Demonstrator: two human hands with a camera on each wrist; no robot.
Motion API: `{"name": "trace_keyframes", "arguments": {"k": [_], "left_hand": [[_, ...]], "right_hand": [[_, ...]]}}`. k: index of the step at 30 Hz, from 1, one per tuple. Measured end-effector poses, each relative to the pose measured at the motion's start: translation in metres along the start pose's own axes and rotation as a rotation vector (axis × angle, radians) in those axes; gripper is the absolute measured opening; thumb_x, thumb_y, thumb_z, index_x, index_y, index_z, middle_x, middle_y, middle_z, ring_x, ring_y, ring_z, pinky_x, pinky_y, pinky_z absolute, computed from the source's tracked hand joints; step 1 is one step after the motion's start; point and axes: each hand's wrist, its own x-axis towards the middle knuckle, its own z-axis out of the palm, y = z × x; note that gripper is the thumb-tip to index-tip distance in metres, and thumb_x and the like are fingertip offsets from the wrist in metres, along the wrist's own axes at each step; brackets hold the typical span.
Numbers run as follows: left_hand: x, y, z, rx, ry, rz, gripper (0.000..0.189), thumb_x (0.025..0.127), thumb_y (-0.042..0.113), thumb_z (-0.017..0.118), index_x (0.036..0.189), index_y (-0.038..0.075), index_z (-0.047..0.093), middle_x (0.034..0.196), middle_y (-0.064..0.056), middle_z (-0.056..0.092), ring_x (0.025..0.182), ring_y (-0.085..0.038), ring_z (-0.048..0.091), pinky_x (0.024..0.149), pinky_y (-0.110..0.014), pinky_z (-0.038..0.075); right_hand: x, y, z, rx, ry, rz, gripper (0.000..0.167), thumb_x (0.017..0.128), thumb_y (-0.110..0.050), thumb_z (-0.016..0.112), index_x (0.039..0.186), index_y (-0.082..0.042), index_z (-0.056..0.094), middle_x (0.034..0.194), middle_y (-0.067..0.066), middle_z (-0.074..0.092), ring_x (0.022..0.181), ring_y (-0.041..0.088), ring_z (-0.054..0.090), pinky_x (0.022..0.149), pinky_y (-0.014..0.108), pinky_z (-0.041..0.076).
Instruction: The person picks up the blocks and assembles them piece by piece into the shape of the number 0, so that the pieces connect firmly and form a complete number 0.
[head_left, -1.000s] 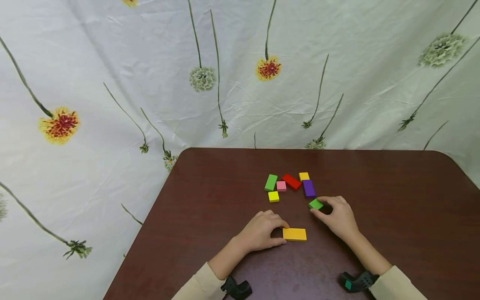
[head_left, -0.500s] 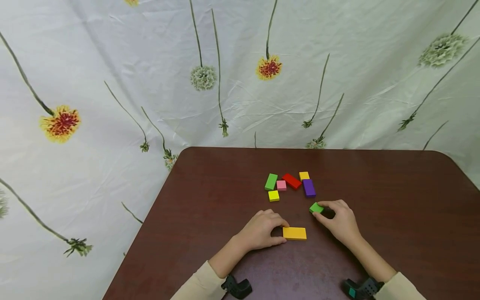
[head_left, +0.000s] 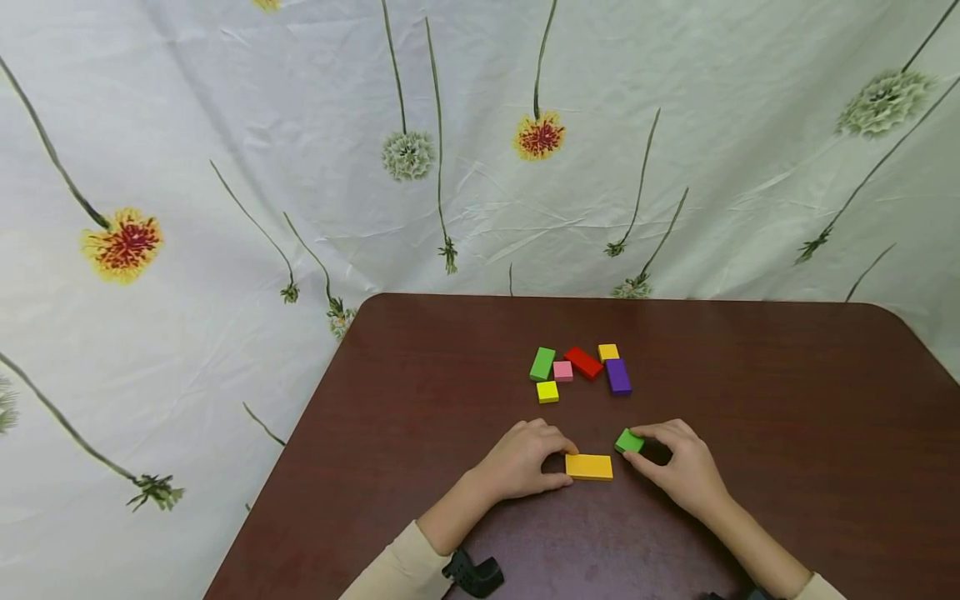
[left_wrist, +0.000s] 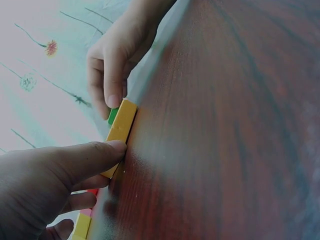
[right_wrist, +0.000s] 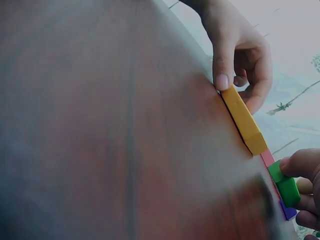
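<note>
My left hand pinches the left end of a long yellow-orange block lying on the table; in the left wrist view its thumb presses the block's near side. To the right, my right hand holds a small green block between thumb and fingers, just beyond the orange block's right end. The right wrist view shows that green block apart from the orange block. Whether the green block touches the table is hard to tell.
Farther back on the brown table lie a green block, a pink block, a red block, a yellow block, a purple block and a small orange-yellow block. A flowered cloth hangs behind.
My right hand has brought the small green block away from the purple block, toward me and near the orange block's right end. My left hand has stayed on the orange block.
</note>
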Motion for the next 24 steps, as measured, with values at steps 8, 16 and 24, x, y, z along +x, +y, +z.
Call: {"name": "trace_keyframes", "arguments": {"k": [8, 16, 24], "left_hand": [[0.0000, 0.0001, 0.0001, 0.003, 0.004, 0.003, 0.029, 0.085, 0.035, 0.075, 0.111, 0.021, 0.071, 0.105, 0.011, 0.067, 0.094, -0.007, 0.055, 0.082, -0.023, 0.041], [0.0001, -0.0003, 0.0000, -0.002, 0.006, 0.003, 0.029, 0.086, 0.035, 0.075, 0.111, 0.021, 0.071, 0.105, 0.011, 0.067, 0.093, -0.007, 0.054, 0.081, -0.022, 0.040], [0.0002, -0.0002, 0.0004, -0.003, 0.002, -0.001, 0.029, 0.086, 0.035, 0.075, 0.111, 0.021, 0.071, 0.105, 0.011, 0.067, 0.093, -0.007, 0.054, 0.081, -0.022, 0.040]], "right_hand": [[-0.0055, 0.0004, 0.0052, 0.044, -0.006, -0.056, 0.030, 0.071, -0.011, 0.087, 0.099, -0.012, 0.075, 0.094, -0.009, 0.068, 0.089, 0.009, 0.055, 0.074, 0.035, 0.051], [-0.0053, 0.0030, 0.0075, 0.054, -0.014, -0.090, 0.031, 0.070, -0.011, 0.087, 0.098, -0.013, 0.075, 0.095, -0.010, 0.067, 0.088, 0.009, 0.055, 0.073, 0.034, 0.051], [-0.0046, 0.0034, 0.0072, 0.070, 0.011, -0.130, 0.033, 0.068, -0.009, 0.087, 0.099, -0.012, 0.075, 0.096, -0.007, 0.069, 0.090, 0.010, 0.055, 0.077, 0.026, 0.047]]}}
